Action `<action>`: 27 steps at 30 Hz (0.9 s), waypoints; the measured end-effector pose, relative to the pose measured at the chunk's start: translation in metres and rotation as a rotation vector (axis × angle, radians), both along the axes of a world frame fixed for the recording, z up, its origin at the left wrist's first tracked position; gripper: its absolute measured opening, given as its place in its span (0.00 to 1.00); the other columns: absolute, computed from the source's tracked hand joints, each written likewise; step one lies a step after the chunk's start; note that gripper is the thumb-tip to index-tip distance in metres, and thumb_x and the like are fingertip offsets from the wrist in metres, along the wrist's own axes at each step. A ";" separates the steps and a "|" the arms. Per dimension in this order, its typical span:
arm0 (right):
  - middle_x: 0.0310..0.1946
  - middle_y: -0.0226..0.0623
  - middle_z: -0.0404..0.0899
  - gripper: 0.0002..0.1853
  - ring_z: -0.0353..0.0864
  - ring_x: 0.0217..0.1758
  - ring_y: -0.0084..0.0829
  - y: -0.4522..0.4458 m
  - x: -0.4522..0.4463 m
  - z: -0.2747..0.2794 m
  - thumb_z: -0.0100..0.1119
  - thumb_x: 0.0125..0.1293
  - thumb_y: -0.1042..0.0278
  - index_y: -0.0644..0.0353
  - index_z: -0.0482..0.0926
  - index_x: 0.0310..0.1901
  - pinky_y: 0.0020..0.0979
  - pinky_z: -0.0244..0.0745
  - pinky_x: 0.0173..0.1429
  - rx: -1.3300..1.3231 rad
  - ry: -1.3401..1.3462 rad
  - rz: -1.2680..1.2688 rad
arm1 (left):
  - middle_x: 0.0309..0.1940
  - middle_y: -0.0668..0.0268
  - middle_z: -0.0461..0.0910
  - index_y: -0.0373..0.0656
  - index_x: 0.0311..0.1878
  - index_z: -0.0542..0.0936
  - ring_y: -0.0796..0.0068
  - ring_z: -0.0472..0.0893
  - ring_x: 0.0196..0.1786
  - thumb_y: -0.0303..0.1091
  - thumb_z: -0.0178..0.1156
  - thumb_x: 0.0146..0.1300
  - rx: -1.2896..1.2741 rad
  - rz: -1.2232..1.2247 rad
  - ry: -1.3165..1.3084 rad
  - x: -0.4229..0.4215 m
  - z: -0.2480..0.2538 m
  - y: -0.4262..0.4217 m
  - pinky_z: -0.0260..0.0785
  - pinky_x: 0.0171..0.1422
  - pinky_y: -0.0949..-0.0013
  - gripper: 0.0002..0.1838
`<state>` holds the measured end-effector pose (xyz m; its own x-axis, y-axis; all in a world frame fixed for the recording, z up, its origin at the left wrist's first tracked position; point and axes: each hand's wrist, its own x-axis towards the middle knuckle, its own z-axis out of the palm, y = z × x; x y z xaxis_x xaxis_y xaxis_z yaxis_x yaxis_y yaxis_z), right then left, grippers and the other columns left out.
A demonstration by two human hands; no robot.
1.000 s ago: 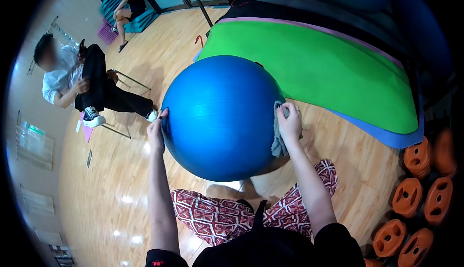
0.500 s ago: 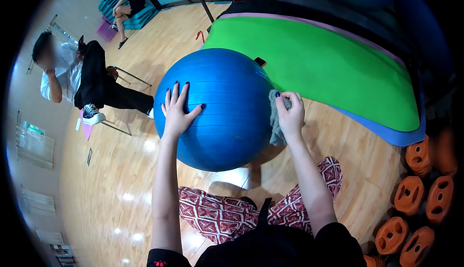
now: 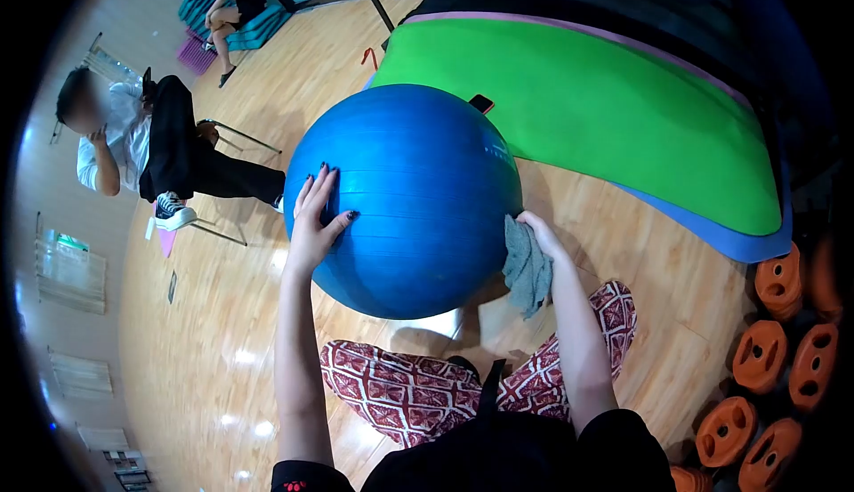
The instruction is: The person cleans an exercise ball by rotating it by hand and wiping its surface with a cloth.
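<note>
A large blue exercise ball [image 3: 409, 198] stands on the wooden floor in front of my legs. My left hand [image 3: 316, 216] rests on the ball's left side, palm against it, with the fingers and thumb apart. At the ball's right side, my right hand [image 3: 543, 236] holds a grey-green cloth [image 3: 528, 270] that hangs down beside the ball. The fingertips of that hand are partly hidden behind the cloth.
Green exercise mats [image 3: 587, 92] lie beyond the ball, with a phone [image 3: 481, 103] at their edge. Orange weight plates [image 3: 761, 356] are stacked at the right. A seated person [image 3: 133, 136] is at the left; another [image 3: 233, 7] sits farther back on teal steps [image 3: 262, 29].
My right hand and the cloth have moved down the ball's right side. My left hand has slid slightly down and left. The ball's white print has come further into view.
</note>
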<state>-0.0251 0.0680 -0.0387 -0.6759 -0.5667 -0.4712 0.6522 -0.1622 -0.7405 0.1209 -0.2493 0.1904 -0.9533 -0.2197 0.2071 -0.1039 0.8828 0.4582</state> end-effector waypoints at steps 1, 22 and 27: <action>0.31 0.33 0.78 0.15 0.76 0.31 0.27 0.002 0.000 0.010 0.49 0.59 0.56 0.60 0.77 0.34 0.27 0.71 0.37 -0.044 -0.088 0.055 | 0.70 0.56 0.53 0.48 0.68 0.61 0.51 0.49 0.72 0.45 0.68 0.50 -0.050 0.011 0.076 0.001 -0.007 -0.010 0.44 0.72 0.52 0.42; 0.62 0.46 0.65 0.36 0.66 0.63 0.32 0.058 -0.008 0.105 0.44 0.68 0.43 0.73 0.62 0.62 0.27 0.58 0.66 0.327 0.219 0.324 | 0.71 0.47 0.43 0.42 0.72 0.47 0.53 0.45 0.74 0.45 0.64 0.52 0.392 0.162 -0.044 0.038 -0.031 -0.002 0.43 0.74 0.57 0.50; 0.50 0.48 0.77 0.30 0.77 0.49 0.30 0.039 -0.007 0.152 0.58 0.62 0.57 0.75 0.68 0.57 0.28 0.69 0.55 0.353 0.856 -0.064 | 0.72 0.51 0.44 0.53 0.71 0.54 0.48 0.48 0.73 0.48 0.66 0.51 0.416 0.115 -0.125 0.021 -0.005 0.037 0.47 0.72 0.53 0.46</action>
